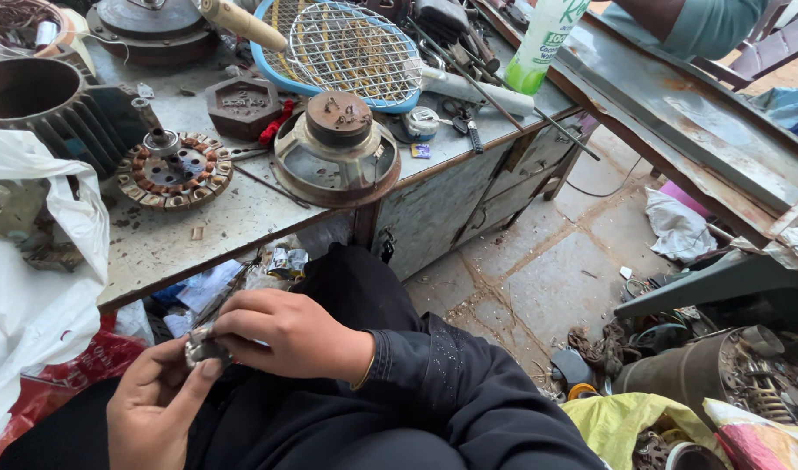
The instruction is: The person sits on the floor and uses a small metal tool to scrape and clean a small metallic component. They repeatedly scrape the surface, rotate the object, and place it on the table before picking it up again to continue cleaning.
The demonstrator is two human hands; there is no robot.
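Down in the lap, both hands worked one small metal part, low over the dark clothing. Left hand cupped it from beneath, thumb pressed on its edge, apparently to steady it. Right hand curled over the top, fingertips closed on the part, so its shape stayed mostly hidden. Workbench stood just ahead, within reach, carrying a copper-wound stator, a rusty round motor housing and a blue mesh racket. White plastic bag hung at the bench's left.

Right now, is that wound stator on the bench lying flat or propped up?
Flat. The stator lies face-up on the workbench, copper coils and central shaft pointing upward.
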